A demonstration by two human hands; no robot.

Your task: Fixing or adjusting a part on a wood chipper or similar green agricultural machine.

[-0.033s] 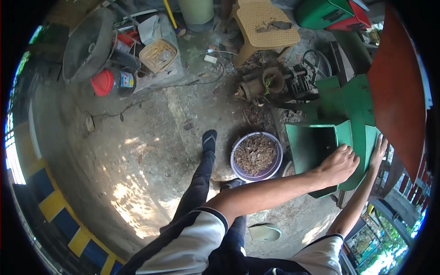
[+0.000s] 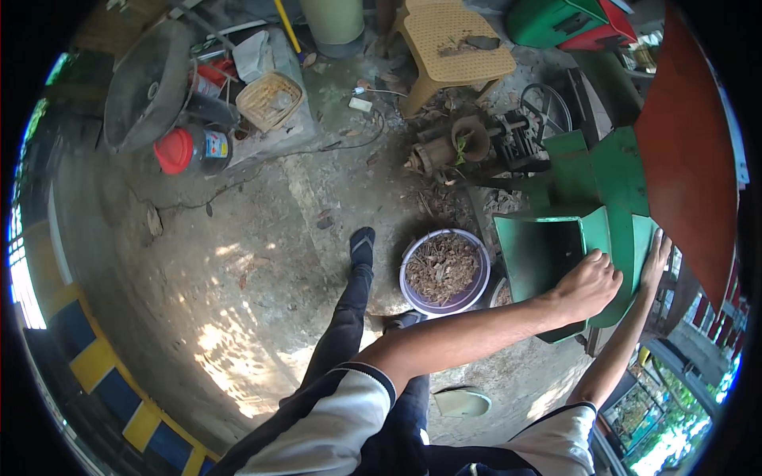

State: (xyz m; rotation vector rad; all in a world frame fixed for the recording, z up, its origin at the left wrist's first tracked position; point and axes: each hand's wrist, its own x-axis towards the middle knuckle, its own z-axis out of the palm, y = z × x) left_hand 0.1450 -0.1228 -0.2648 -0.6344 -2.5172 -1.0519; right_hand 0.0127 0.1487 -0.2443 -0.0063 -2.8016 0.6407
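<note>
A green sheet-metal machine with a boxy open chute stands at my right. My left hand reaches across the chute's mouth, its fingers curled over the rim at the right side. Fingers stretched out, my right hand rests flat against the machine's outer green side. The inside of the chute is dark, and my left forearm covers part of its lower edge. Left of the chute, a purple basin on the floor holds brown shredded plant matter.
A reddish-brown metal sheet slopes beside the machine. Behind stand a rusty grinder, a spoked wheel and a tan plastic stool. A red-lidded jar and a woven basket are at the far left.
</note>
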